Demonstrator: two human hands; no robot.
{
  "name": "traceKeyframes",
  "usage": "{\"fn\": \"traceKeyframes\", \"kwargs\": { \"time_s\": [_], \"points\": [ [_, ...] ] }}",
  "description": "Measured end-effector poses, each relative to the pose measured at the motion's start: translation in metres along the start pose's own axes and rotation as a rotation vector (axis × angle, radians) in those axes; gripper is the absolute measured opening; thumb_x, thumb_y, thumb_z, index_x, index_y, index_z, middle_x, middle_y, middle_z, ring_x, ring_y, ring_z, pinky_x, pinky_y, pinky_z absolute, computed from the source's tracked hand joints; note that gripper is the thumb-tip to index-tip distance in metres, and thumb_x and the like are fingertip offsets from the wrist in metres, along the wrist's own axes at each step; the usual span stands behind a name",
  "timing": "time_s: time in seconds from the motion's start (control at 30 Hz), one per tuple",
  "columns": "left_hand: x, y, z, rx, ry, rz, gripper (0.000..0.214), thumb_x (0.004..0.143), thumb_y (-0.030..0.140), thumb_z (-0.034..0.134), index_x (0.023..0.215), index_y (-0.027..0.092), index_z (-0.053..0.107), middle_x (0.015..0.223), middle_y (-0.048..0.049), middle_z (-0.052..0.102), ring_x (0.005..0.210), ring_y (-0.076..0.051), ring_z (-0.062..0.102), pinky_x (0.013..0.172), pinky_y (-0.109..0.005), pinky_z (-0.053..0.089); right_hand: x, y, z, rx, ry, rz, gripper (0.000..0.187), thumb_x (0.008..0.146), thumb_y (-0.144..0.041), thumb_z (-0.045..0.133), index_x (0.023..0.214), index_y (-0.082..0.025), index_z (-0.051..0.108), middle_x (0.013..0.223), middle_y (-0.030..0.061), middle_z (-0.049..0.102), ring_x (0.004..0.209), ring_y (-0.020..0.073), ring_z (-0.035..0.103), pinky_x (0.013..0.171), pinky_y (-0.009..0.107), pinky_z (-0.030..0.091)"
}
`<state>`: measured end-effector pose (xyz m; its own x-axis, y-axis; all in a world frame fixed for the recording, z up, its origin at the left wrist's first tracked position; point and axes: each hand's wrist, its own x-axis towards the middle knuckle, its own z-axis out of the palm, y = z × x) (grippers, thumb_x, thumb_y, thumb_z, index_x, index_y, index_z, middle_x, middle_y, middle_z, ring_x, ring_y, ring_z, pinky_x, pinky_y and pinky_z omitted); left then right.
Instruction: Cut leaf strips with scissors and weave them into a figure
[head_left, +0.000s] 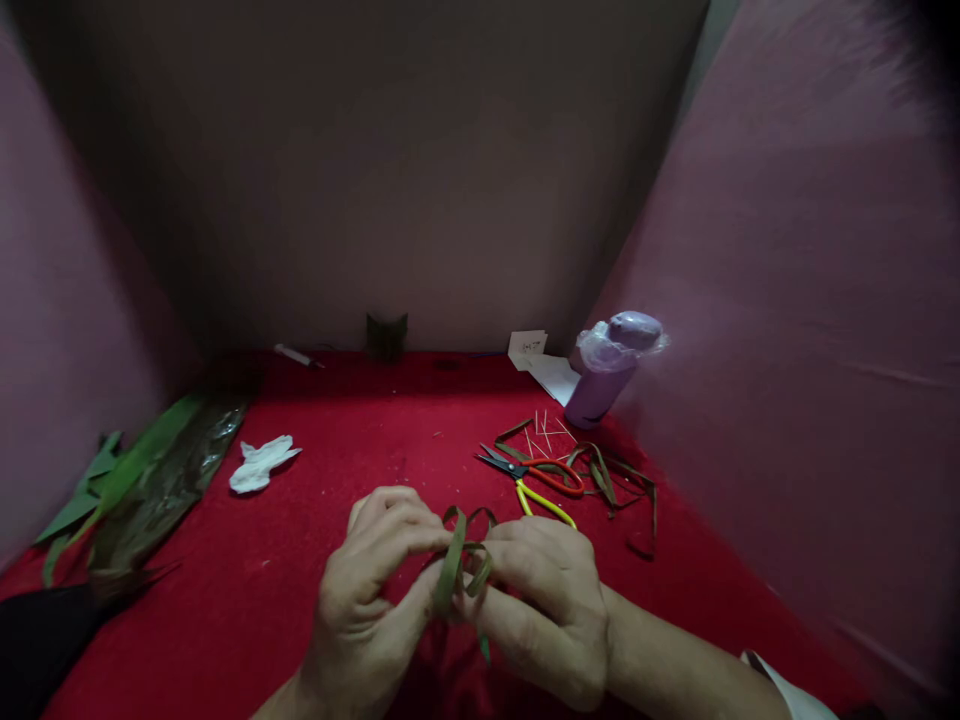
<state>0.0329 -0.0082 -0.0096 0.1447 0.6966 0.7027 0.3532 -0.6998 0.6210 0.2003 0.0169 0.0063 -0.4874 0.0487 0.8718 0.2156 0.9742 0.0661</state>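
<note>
Between my two hands is a narrow green leaf strip (pixel 448 575), bent into several loops, with one pointed end hanging below. My left hand (pixel 382 590) pinches the strip from the left with thumb and fingers. From the other side, my right hand (pixel 536 605) is closed on it too, its thumb and forefinger close to the loops. Just beyond my right hand lie scissors (pixel 517 468) with one red and one yellow handle, blades apart and pointing left. The fingertips partly hide how the loops cross.
Loose brownish strips (pixel 600 470) and thin wooden sticks (pixel 545 432) lie at right, before a purple bottle (pixel 600 385) and white papers (pixel 551 375). Left are a crumpled tissue (pixel 262 463) and long leaves (pixel 161 490). A small dark folded piece (pixel 387 337) stands by the back wall.
</note>
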Motion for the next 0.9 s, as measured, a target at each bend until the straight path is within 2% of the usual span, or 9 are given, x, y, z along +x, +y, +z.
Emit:
{"fn": "traceKeyframes", "kwargs": {
  "time_s": [0.33, 0.47, 0.53, 0.63, 0.8, 0.9],
  "points": [
    [-0.003, -0.003, 0.000, -0.052, 0.018, -0.101, 0.020, 0.073, 0.007, 0.064, 0.082, 0.024, 0.061, 0.075, 0.0001, 0.062, 0.078, -0.018, 0.054, 0.071, -0.032, 0.044, -0.001, -0.003, -0.003, 0.056, 0.010, 0.027, 0.019, 0.082, -0.007, 0.045, 0.092, -0.005, 0.061, 0.075, 0.0109, 0.065, 0.067, 0.0170, 0.061, 0.054, 0.027, 0.051],
    [0.000, -0.001, 0.001, -0.112, 0.031, -0.195, 0.013, 0.073, 0.008, 0.063, 0.074, 0.022, 0.063, 0.072, 0.0002, 0.060, 0.073, -0.017, 0.054, 0.069, -0.030, 0.043, -0.005, -0.004, -0.009, 0.061, 0.077, 0.170, 0.021, 0.077, -0.003, 0.052, 0.096, -0.009, 0.059, 0.080, 0.0081, 0.063, 0.073, 0.0154, 0.061, 0.063, 0.028, 0.053],
    [0.002, 0.001, 0.002, -0.164, 0.042, -0.248, 0.012, 0.074, 0.010, 0.063, 0.068, 0.020, 0.062, 0.069, 0.0006, 0.058, 0.069, -0.015, 0.053, 0.067, -0.028, 0.043, -0.005, -0.003, -0.011, 0.103, 0.115, 0.256, 0.024, 0.075, -0.002, 0.052, 0.096, -0.012, 0.057, 0.081, 0.0069, 0.062, 0.071, 0.0147, 0.060, 0.062, 0.028, 0.053],
    [0.005, 0.003, 0.002, -0.231, 0.066, -0.315, 0.011, 0.074, 0.012, 0.063, 0.065, 0.019, 0.062, 0.066, 0.0010, 0.056, 0.067, -0.014, 0.052, 0.064, -0.026, 0.042, -0.001, -0.002, -0.012, 0.159, 0.144, 0.305, 0.022, 0.076, -0.004, 0.052, 0.095, -0.013, 0.057, 0.077, 0.0062, 0.061, 0.066, 0.0148, 0.058, 0.058, 0.029, 0.050],
    [0.006, 0.002, 0.001, -0.225, 0.116, -0.359, 0.010, 0.073, 0.013, 0.064, 0.066, 0.020, 0.064, 0.067, 0.0014, 0.058, 0.069, -0.014, 0.053, 0.065, -0.025, 0.042, 0.005, -0.016, -0.006, 0.116, -0.008, 0.336, 0.013, 0.077, -0.009, 0.055, 0.089, -0.011, 0.060, 0.075, 0.0094, 0.060, 0.063, 0.0157, 0.053, 0.055, 0.030, 0.046],
    [0.003, 0.001, 0.002, -0.198, 0.145, -0.369, 0.009, 0.071, 0.013, 0.066, 0.069, 0.022, 0.065, 0.071, 0.0017, 0.060, 0.073, -0.014, 0.055, 0.068, -0.024, 0.042, 0.006, -0.025, 0.000, 0.046, -0.050, 0.389, 0.014, 0.079, -0.016, 0.059, 0.090, -0.009, 0.061, 0.075, 0.0105, 0.058, 0.064, 0.0169, 0.051, 0.055, 0.030, 0.044]
  ]
}}
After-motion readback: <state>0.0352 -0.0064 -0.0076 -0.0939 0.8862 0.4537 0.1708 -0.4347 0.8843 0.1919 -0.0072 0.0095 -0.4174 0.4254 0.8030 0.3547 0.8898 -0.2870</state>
